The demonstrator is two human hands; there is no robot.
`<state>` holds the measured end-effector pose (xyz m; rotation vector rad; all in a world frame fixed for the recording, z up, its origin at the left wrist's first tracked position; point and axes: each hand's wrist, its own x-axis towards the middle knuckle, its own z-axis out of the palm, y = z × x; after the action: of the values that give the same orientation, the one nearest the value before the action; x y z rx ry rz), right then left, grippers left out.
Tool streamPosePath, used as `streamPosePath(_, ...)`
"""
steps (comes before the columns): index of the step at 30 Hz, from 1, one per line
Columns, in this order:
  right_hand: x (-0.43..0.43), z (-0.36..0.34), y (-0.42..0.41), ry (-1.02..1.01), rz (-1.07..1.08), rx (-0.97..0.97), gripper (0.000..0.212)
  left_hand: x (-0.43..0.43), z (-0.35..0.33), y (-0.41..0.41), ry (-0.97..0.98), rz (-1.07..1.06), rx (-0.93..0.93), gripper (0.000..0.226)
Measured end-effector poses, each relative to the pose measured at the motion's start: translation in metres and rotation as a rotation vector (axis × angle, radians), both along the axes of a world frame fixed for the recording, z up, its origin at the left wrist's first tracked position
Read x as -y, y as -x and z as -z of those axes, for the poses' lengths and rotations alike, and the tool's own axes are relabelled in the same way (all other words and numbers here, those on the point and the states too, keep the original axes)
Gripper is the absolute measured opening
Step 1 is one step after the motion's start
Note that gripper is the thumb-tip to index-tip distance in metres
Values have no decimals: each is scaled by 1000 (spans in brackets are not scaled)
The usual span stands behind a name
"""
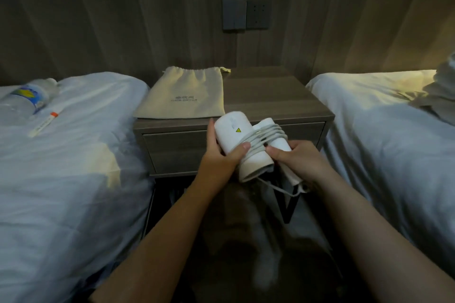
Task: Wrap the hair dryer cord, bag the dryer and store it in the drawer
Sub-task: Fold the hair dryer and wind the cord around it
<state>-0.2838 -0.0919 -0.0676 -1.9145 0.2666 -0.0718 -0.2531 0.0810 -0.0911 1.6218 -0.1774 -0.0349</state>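
A white hair dryer point(234, 135) is held in front of the nightstand drawer point(177, 150), which is closed. Its grey cord point(267, 134) is wound several times around the folded body and handle, with a loose end and plug hanging below at the lower right. My left hand point(222, 155) grips the dryer's barrel from the left, thumb on top. My right hand point(299, 161) holds the handle end and the cord from the right. A beige drawstring bag point(184, 93) lies flat on the nightstand top point(270, 96), behind the dryer.
Two beds with white sheets flank the nightstand. On the left bed point(73, 167) lie a plastic water bottle point(27, 98) and a small tube with an orange cap point(44, 124). Folded white cloth point(443, 96) sits on the right bed. Wall sockets point(246, 14) are above.
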Motion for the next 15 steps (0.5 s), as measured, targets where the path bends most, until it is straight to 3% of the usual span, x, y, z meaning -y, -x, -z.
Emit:
streamPosePath(5, -9, -41, -33, 144, -42, 30, 28, -6, -43, -28, -47, -77, 65, 93)
streamPosePath(15, -14, -72, -131, -11, 15, 61, 35, 6, -85, -118, 15, -114, 87, 75)
